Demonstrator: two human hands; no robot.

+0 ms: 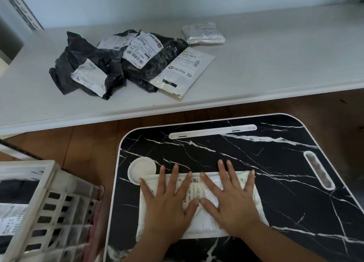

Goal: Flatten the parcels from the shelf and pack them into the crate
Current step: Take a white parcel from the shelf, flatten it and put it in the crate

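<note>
While both hands press flat with fingers spread, the left hand point(167, 210) and right hand point(230, 208) pin a white parcel point(199, 218) on the marble counter point(275, 163). More parcels point(126, 62) lie on the shelf point(275, 60), and the crate point(47, 212) stands at left.

Before me, a black marble-patterned lap table point(256, 163) carries a white parcel point(197, 222) lying flat near its front edge, touching a round white recessed cup holder point(140, 170). Beyond, on the pale shelf point(275, 64), I see crumpled black parcels point(94, 64), a white mailer point(183, 72) leaning against them, and a small silver packet point(203, 33) apart.
</note>
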